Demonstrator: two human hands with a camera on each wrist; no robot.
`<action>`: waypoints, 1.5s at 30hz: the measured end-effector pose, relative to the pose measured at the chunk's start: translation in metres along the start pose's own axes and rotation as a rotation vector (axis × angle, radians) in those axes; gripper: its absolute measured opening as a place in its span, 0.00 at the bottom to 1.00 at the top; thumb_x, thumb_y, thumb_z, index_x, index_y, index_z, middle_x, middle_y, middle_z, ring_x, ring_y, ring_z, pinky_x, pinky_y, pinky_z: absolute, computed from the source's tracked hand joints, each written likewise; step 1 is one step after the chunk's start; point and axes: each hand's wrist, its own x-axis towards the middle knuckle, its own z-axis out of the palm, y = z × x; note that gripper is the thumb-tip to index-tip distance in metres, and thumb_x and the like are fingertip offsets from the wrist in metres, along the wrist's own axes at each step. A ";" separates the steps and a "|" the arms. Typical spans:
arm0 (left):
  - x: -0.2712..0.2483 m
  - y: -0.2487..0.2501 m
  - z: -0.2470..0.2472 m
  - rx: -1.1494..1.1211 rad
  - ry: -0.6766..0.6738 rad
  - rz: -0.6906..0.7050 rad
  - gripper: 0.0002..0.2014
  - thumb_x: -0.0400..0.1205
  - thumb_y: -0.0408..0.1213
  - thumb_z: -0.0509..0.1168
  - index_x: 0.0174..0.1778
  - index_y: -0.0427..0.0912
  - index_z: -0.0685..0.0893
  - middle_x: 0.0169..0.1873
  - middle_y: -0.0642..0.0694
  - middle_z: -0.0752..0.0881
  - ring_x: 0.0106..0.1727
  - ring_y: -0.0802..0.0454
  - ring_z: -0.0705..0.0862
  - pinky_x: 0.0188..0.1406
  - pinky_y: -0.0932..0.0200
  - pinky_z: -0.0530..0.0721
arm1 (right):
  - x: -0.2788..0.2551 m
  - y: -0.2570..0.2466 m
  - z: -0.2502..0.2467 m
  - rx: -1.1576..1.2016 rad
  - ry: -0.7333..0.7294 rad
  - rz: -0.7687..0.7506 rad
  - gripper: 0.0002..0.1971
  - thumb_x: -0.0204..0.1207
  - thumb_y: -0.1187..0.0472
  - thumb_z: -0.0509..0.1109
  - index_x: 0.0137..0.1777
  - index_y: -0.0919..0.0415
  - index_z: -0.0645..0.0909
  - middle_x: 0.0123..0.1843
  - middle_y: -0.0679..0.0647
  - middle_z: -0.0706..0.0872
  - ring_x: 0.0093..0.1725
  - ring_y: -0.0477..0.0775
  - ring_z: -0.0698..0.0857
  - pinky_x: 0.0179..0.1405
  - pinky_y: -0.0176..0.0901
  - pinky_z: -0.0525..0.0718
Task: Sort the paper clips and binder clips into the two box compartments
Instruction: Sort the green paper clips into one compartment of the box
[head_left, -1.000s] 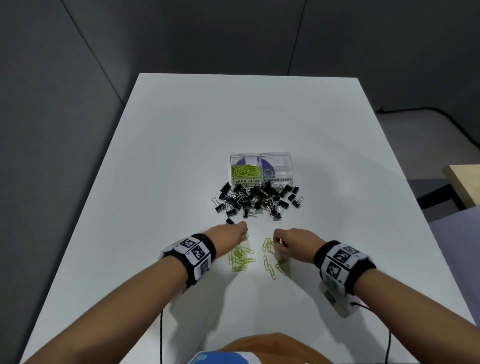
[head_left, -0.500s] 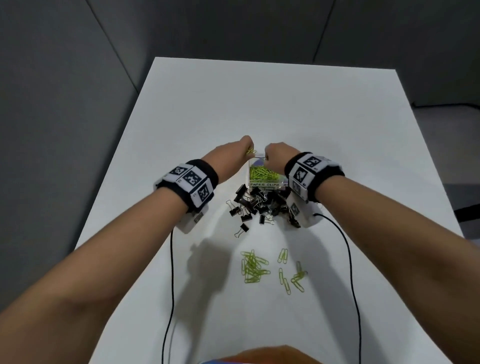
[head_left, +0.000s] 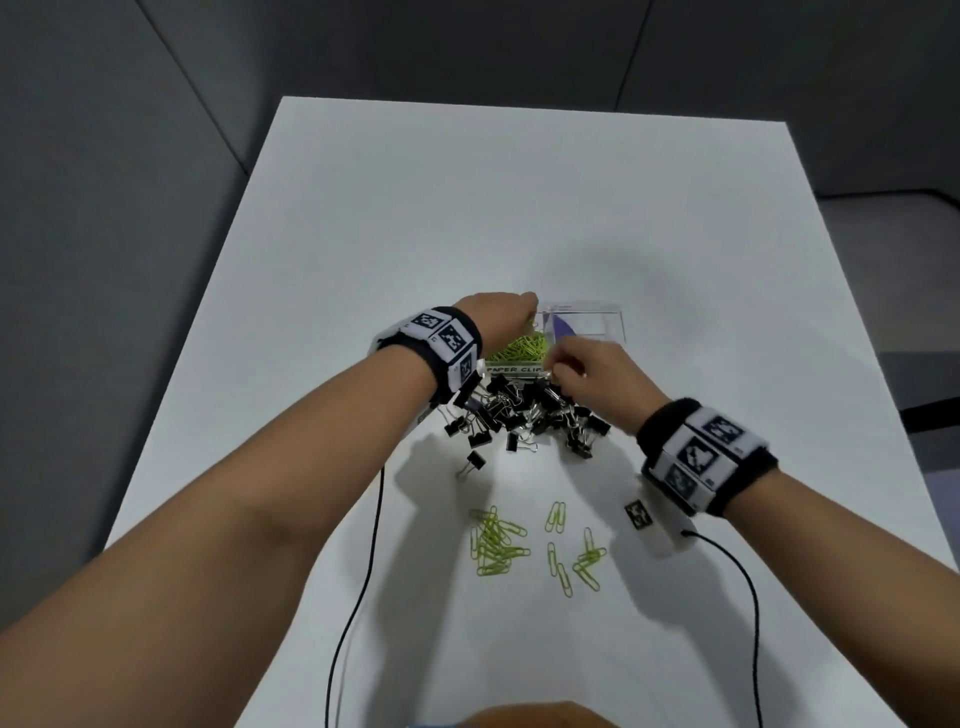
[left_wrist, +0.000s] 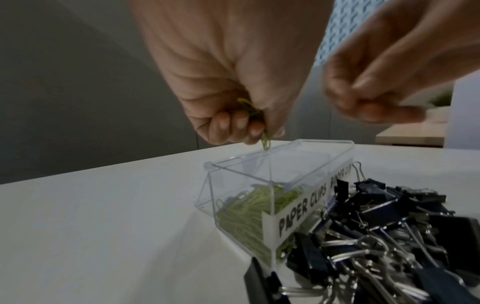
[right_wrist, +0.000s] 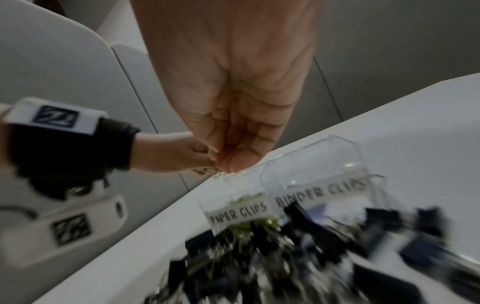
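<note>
A clear two-compartment box (head_left: 597, 312) stands mid-table, labelled PAPER CLIPS on the left and BINDER CLIPS on the right. Green paper clips (head_left: 522, 347) fill the left compartment; no clips show in the right one. My left hand (head_left: 527, 307) hovers over the left compartment's far edge and pinches a few green paper clips (left_wrist: 250, 109), one dangling just above the box rim (left_wrist: 259, 162). My right hand (head_left: 558, 364) is at the box's front wall with fingers curled together (right_wrist: 228, 160); I see nothing in it. Black binder clips (head_left: 524, 410) lie heaped against the box front.
Loose green paper clips (head_left: 496, 540) lie in a cluster near me, with a few more (head_left: 576, 558) to their right. One binder clip (head_left: 474, 461) sits apart from the heap. Black cables (head_left: 358, 597) trail from both wrists. The white table (head_left: 467, 208) ends at grey walls.
Both hands went from the loose paper clips up to the box. Since half a second ago the right hand has drawn back towards the box front; the left stays over the paper-clip compartment.
</note>
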 end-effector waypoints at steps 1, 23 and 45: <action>0.002 0.003 0.001 0.029 -0.025 0.016 0.13 0.87 0.40 0.53 0.60 0.35 0.74 0.46 0.41 0.79 0.46 0.43 0.78 0.44 0.53 0.75 | -0.010 0.006 0.004 -0.049 -0.046 -0.009 0.08 0.80 0.67 0.60 0.51 0.62 0.82 0.42 0.51 0.82 0.38 0.53 0.82 0.37 0.37 0.80; -0.154 0.030 0.150 0.080 -0.018 0.193 0.24 0.84 0.52 0.55 0.75 0.47 0.70 0.76 0.46 0.70 0.75 0.48 0.70 0.69 0.52 0.74 | -0.133 0.078 0.089 -0.695 -0.273 -0.296 0.22 0.61 0.54 0.71 0.57 0.57 0.80 0.58 0.53 0.86 0.47 0.57 0.88 0.31 0.44 0.88; -0.169 0.053 0.168 -0.095 0.045 0.051 0.23 0.81 0.43 0.64 0.72 0.43 0.70 0.69 0.43 0.70 0.68 0.46 0.71 0.61 0.56 0.74 | -0.152 0.063 0.099 -0.573 -0.128 0.105 0.28 0.71 0.45 0.69 0.65 0.61 0.70 0.64 0.56 0.72 0.61 0.58 0.73 0.49 0.47 0.79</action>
